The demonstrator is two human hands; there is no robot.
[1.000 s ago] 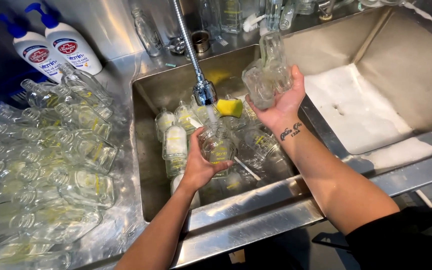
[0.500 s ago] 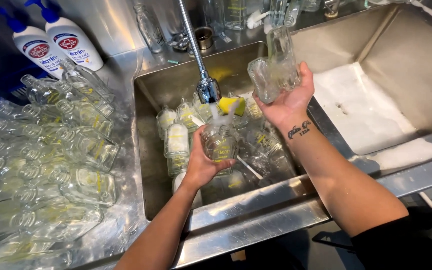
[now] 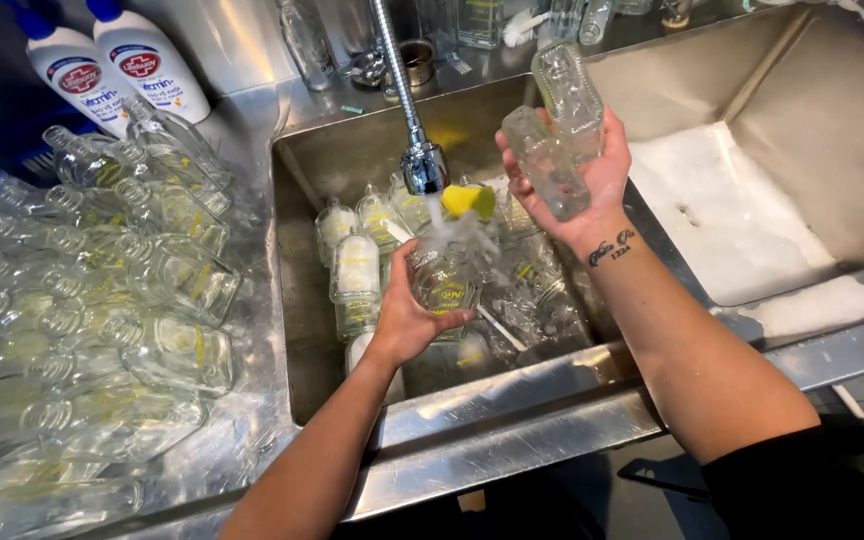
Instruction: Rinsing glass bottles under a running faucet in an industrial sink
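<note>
My left hand grips a small clear glass bottle under the water running from the tap nozzle, inside the steel sink. Water splashes off the bottle. My right hand is raised above the sink's right side and holds two clear glass bottles upright against the palm. Several more bottles stand and lie in the sink beneath both hands, with a yellow sponge behind the water stream.
Many clear bottles lie on their sides on the wet steel counter at left. Two white soap bottles with blue caps stand at the back left. A second basin with white foam lies at right. More glassware lines the back ledge.
My right hand with its two bottles has risen and shifted a little right. The bottle in my left hand has moved under the tap stream, and water now splashes on it.
</note>
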